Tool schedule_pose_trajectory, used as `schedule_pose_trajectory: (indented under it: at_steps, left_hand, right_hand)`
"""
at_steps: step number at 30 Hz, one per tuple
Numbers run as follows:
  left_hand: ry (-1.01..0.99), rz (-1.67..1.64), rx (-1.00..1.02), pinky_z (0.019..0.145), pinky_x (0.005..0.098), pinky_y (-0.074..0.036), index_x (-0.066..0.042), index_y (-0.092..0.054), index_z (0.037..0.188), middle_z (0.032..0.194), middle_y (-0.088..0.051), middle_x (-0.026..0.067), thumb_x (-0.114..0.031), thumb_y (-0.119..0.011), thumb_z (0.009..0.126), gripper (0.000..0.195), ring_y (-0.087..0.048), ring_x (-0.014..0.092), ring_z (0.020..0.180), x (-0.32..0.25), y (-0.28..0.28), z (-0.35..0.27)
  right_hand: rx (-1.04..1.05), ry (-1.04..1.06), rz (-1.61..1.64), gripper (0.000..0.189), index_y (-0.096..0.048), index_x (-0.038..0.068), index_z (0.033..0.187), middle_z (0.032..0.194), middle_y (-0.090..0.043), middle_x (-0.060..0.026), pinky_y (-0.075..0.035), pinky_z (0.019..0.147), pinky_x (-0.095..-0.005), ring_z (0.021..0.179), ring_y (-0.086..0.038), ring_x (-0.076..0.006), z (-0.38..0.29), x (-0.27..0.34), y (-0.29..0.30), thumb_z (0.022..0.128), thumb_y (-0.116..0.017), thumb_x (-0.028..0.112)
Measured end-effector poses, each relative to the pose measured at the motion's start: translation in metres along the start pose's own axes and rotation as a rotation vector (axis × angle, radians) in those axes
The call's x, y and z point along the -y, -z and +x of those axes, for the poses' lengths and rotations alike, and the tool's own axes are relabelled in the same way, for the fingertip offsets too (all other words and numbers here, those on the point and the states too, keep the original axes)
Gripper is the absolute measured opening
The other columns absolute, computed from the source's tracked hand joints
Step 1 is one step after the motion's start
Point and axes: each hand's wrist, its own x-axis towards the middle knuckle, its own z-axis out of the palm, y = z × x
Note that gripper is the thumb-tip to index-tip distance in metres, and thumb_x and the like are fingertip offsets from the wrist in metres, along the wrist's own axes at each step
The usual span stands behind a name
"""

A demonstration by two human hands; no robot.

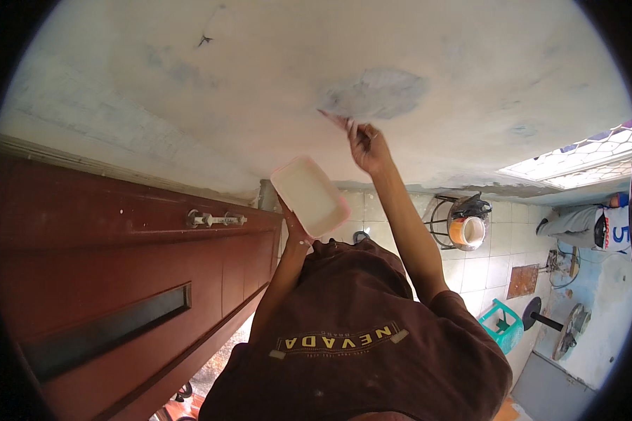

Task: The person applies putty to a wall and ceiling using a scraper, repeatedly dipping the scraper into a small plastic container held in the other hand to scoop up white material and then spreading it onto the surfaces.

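Note:
A pale plastered wall (274, 94) fills the upper part of the view, with a smooth grey patch (389, 92) on it. My right hand (368, 147) grips a thin, flat, reddish tool (333, 118), perhaps a putty scraper. Its tip lies at the wall just below the grey patch's left end. Lower and to the left, my left hand (295, 227) supports a rectangular pink-rimmed tub (310, 197) from beneath. Off-white paint or thin filler shows inside. Most of the left fingers are hidden under the tub.
A red-brown door (189, 258) with a metal handle (216, 218) stands close on my left. On the tiled floor (466, 271) to the right are a stool bearing a bucket (471, 231) and a green plastic stool (503, 326). Another person (584, 227) is at the far right, below a window grille (584, 152).

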Motion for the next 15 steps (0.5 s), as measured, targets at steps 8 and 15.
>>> schedule_pose_trajectory:
  at_steps: [8,15]
  left_hand:
    - [-0.089,0.002,-0.036,0.097,0.0529,-0.056,-0.019,-0.042,0.150,0.142,-0.056,0.0066,-0.067,-0.044,0.098,0.071,-0.061,0.029,0.123,0.025,-0.005,-0.015]
    - [-0.153,0.023,-0.071,0.096,0.0542,-0.056,-0.019,-0.042,0.150,0.141,-0.056,0.0077,-0.065,-0.046,0.097,0.070,-0.061,0.031,0.122,0.056,-0.009,-0.021]
  right_hand:
    - [0.519,-0.110,0.436,0.030,-0.048,-0.015,0.124,0.106,-0.066,-0.0199,-0.064,0.087,-0.0352,0.096,-0.071,-0.0266,-0.136,0.162,-0.092,0.097,-0.050,-0.003]
    - [0.206,0.010,-0.080,0.024,-0.050,-0.021,0.117,0.111,-0.062,-0.0240,-0.062,0.083,-0.0208,0.098,-0.067,-0.0178,-0.106,0.079,-0.018,0.098,-0.045,-0.006]
